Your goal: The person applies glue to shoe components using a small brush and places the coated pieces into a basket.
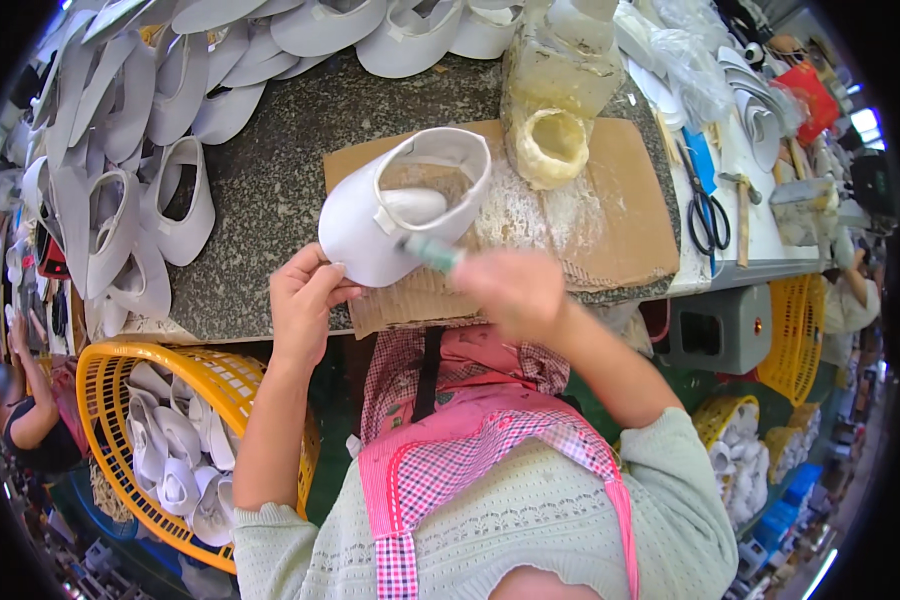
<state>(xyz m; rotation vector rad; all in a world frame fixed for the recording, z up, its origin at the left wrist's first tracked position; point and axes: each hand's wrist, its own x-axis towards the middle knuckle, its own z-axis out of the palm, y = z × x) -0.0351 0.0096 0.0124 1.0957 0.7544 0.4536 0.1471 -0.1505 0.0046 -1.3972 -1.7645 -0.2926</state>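
Note:
A white shoe upper is tilted over the cardboard, its oval opening facing up and a pale rounded piece showing inside. My left hand pinches its near left edge between thumb and fingers. In my right hand, blurred by motion, is a brush with a greenish handle. The brush's tip is at the right side of the upper; its bristles are too smeared to make out. Just beyond stands a cloudy plastic bottle, its cut mouth crusted with yellowish glue.
Cardboard with white dried smears lies on the speckled tabletop. Many white uppers crowd the left and far edges. Black scissors and a hammer lie right. A yellow basket of white shoe pieces stands lower left.

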